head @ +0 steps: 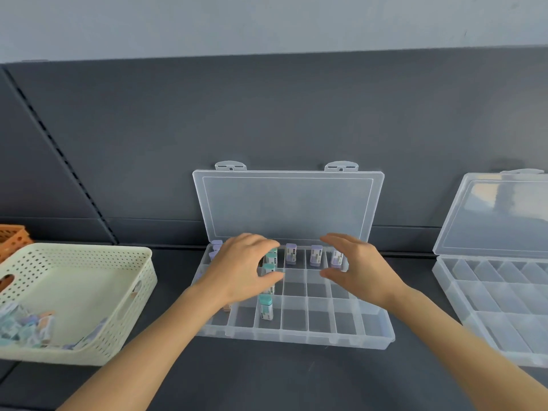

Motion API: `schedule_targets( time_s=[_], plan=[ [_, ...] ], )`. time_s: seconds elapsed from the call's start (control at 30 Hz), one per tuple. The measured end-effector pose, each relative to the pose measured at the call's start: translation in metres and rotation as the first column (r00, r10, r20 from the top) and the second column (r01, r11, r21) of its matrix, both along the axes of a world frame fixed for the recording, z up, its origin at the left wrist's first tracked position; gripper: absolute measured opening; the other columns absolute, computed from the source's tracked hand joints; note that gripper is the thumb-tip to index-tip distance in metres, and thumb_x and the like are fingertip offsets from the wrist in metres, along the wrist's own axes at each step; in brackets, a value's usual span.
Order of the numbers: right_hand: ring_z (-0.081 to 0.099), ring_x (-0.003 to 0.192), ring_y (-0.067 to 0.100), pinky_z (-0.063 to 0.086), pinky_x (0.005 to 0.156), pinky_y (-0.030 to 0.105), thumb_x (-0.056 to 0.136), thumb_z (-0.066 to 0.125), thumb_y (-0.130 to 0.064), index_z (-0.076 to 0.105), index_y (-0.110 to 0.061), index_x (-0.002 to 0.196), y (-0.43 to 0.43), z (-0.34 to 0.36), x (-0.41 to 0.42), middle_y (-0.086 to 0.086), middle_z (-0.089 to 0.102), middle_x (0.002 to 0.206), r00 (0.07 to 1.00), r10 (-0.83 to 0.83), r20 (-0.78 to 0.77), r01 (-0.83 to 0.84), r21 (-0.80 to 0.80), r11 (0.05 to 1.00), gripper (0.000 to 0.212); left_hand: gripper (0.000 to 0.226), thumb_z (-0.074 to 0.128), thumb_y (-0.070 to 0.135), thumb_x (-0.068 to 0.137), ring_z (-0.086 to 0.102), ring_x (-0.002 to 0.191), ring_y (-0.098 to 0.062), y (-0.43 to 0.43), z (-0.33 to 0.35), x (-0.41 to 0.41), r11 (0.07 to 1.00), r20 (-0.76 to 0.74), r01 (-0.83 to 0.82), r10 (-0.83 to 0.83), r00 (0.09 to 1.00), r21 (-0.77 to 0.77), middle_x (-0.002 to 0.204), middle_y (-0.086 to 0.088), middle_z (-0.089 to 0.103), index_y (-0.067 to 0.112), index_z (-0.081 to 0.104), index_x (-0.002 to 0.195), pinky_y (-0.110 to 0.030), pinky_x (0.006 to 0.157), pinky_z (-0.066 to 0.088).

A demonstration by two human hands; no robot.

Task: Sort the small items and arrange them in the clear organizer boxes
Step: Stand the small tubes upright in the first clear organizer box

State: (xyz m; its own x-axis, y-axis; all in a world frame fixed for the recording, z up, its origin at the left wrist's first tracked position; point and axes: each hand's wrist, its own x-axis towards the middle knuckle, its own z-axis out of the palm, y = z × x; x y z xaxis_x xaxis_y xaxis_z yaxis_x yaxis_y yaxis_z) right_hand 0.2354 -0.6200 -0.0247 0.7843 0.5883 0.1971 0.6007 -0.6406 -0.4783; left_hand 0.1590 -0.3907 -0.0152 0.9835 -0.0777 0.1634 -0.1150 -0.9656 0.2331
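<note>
A clear organizer box [350,341] lies open in front of me, its lid leaning against the dark back wall. Small purple items [316,256] stand upright in its back row, and teal-capped ones [265,307] stand in a column left of the middle. My left hand [240,271] hovers over the box's left part, fingers curled beside a teal item [270,256]; I cannot see whether it grips it. My right hand [358,268] is over the back right, thumb and fingers apart near a purple item [337,258], holding nothing.
A cream perforated basket [98,336] at the left holds several loose small items [26,327] in its near corner. An orange basket [13,237] sits behind it. A second clear organizer box [492,304] lies open at the right, its compartments bare.
</note>
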Motion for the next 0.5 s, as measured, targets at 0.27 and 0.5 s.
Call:
schedule_targets(
  time_s=[0.27, 0.5],
  plan=[
    [0.056, 0.116, 0.015, 0.037, 0.091, 0.015, 0.085, 0.067, -0.037, 0.047, -0.022, 0.138, 0.051, 0.019, -0.024, -0.004, 0.051, 0.139, 1.000, -0.007, 0.003, 0.007, -0.040, 0.999, 0.058, 0.055, 0.058, 0.050, 0.087, 0.040, 0.127, -0.008, 0.056, 0.013, -0.024, 0.999, 0.045, 0.031, -0.030, 0.999, -0.042, 0.136, 0.012, 0.049, 0.028, 0.048, 0.136, -0.025, 0.105, 0.033],
    [0.058, 0.108, 0.015, 0.044, 0.088, 0.017, 0.086, 0.067, -0.035, 0.054, -0.021, 0.131, 0.130, 0.026, -0.051, -0.005, 0.058, 0.128, 0.997, 0.077, -0.001, -0.076, -0.042, 0.996, 0.050, 0.060, 0.056, 0.056, 0.086, 0.037, 0.130, -0.006, 0.129, 0.019, -0.056, 0.999, 0.061, -0.027, 0.030, 0.998, -0.046, 0.138, 0.013, 0.047, 0.028, 0.046, 0.138, -0.024, 0.106, 0.030]
  ],
)
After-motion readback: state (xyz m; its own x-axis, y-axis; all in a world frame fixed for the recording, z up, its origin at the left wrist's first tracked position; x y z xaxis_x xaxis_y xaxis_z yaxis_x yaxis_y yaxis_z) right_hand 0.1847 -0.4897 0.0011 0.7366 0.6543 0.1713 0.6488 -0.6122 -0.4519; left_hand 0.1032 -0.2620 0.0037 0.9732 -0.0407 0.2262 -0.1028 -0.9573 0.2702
